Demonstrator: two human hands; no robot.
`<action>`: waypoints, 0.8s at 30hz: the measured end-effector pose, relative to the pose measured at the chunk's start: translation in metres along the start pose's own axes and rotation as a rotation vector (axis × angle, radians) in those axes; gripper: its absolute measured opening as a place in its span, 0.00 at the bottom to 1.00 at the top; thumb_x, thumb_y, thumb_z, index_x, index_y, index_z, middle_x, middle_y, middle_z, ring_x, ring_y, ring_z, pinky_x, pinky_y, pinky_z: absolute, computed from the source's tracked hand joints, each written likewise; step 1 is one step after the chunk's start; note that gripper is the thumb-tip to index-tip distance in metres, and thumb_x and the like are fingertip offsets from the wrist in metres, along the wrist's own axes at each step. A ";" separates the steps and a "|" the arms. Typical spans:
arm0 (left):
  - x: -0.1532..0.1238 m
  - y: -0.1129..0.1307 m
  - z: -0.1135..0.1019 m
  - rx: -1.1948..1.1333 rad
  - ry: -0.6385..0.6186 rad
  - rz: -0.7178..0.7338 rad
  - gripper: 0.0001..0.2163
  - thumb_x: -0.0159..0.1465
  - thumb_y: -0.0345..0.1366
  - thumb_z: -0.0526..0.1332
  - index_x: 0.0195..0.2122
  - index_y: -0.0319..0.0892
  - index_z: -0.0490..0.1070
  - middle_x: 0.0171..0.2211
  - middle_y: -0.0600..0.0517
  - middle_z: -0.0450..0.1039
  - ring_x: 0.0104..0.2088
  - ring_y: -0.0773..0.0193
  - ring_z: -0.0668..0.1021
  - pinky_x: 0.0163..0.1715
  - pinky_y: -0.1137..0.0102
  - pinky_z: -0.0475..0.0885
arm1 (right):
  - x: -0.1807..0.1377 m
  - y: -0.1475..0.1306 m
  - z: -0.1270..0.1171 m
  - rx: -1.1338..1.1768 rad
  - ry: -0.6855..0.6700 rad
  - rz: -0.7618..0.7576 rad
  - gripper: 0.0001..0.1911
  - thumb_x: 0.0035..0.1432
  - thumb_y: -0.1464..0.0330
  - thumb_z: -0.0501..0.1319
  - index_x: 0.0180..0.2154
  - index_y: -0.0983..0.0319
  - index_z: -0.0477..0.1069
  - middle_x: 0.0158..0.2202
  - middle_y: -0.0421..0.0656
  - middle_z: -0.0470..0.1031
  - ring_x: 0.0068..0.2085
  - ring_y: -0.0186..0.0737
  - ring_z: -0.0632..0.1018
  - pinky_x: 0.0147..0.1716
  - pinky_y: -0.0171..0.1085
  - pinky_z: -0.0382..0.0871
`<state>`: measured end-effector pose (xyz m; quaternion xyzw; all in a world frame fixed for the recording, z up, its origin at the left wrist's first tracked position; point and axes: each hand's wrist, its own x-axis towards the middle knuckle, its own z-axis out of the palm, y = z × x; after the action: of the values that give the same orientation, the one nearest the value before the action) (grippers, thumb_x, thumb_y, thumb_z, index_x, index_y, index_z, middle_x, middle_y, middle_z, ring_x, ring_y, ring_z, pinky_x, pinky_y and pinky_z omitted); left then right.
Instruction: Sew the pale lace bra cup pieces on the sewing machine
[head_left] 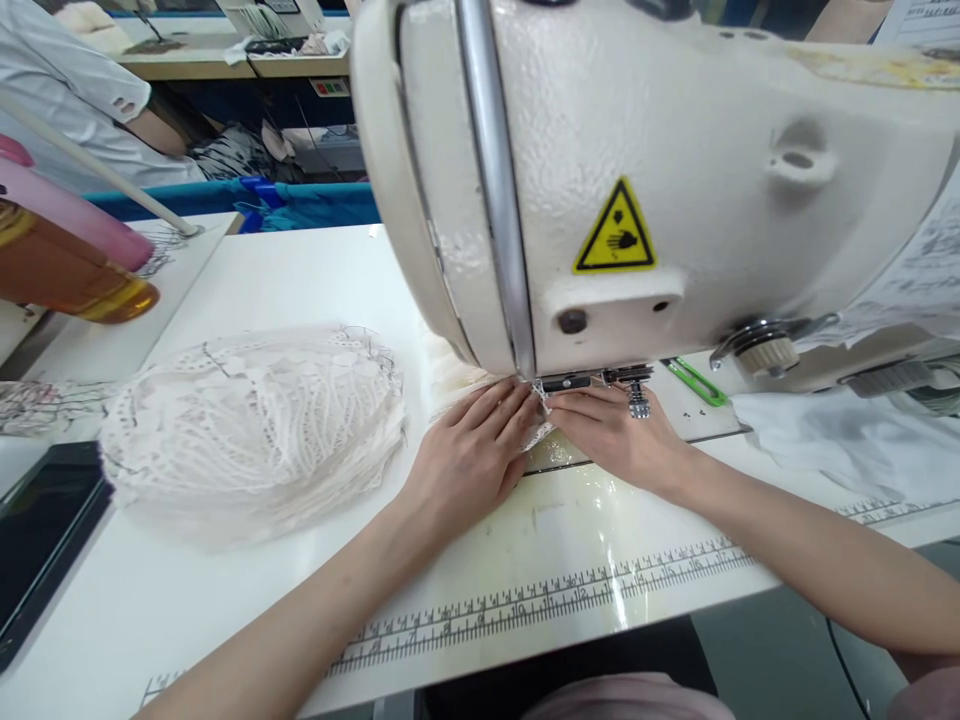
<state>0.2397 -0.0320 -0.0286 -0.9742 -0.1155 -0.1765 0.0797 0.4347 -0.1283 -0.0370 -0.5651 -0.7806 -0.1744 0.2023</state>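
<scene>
A cream sewing machine fills the upper middle of the view, with its presser foot just beyond my fingertips. My left hand lies flat on a small piece of white lace under the machine head, fingers stretched toward the foot. My right hand lies beside it, fingers together, pressing the same lace piece against the plate. The fingertips of both hands nearly meet at the foot. Much of the lace piece is hidden under my hands.
A stack of white lace pieces lies left of my hands on the white table. A dark phone lies at the left edge, an amber bottle above it. White cloth and green tweezers lie right. Another person's sleeve shows far left.
</scene>
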 end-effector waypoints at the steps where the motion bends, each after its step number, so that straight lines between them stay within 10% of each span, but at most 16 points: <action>1: 0.000 0.000 0.000 0.005 -0.007 -0.001 0.19 0.67 0.32 0.52 0.56 0.32 0.70 0.57 0.43 0.72 0.56 0.50 0.75 0.56 0.56 0.72 | 0.000 0.000 0.000 -0.020 0.007 0.007 0.13 0.59 0.81 0.56 0.38 0.59 0.74 0.45 0.33 0.80 0.38 0.34 0.77 0.36 0.40 0.60; 24: -0.003 -0.003 0.000 -0.019 0.047 0.133 0.18 0.68 0.28 0.53 0.58 0.34 0.68 0.56 0.45 0.72 0.56 0.56 0.75 0.56 0.58 0.72 | 0.004 0.013 0.000 -0.026 -0.092 -0.008 0.16 0.60 0.79 0.55 0.43 0.57 0.76 0.43 0.39 0.80 0.35 0.36 0.75 0.39 0.40 0.64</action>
<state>0.2366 -0.0292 -0.0294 -0.9761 -0.0469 -0.1947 0.0849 0.4465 -0.1214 -0.0344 -0.5719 -0.7891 -0.1593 0.1579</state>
